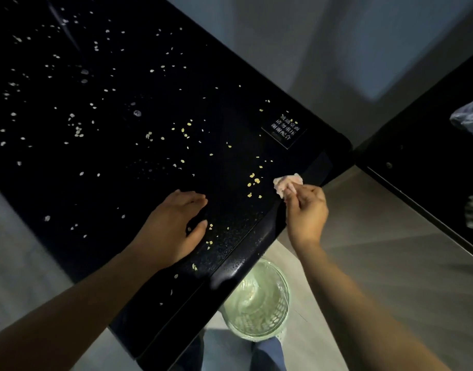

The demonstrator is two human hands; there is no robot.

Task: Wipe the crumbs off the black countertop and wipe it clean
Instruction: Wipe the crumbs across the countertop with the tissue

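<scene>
The black countertop (109, 162) runs diagonally through the head view and is strewn with pale crumbs (254, 180), thickest at the far left and near the front corner. My left hand (176, 226) rests palm down on the counter near its front edge, fingers relaxed. My right hand (306, 210) hangs just past the counter's edge and pinches a crumpled pinkish-white cloth (286, 183), which touches the surface beside a small cluster of yellowish crumbs.
A pale green bin (259, 303) with a clear liner stands on the floor below the counter edge, between my arms. A small sign with white characters (285, 129) is fixed near the corner. A second black surface (430, 156) lies to the right.
</scene>
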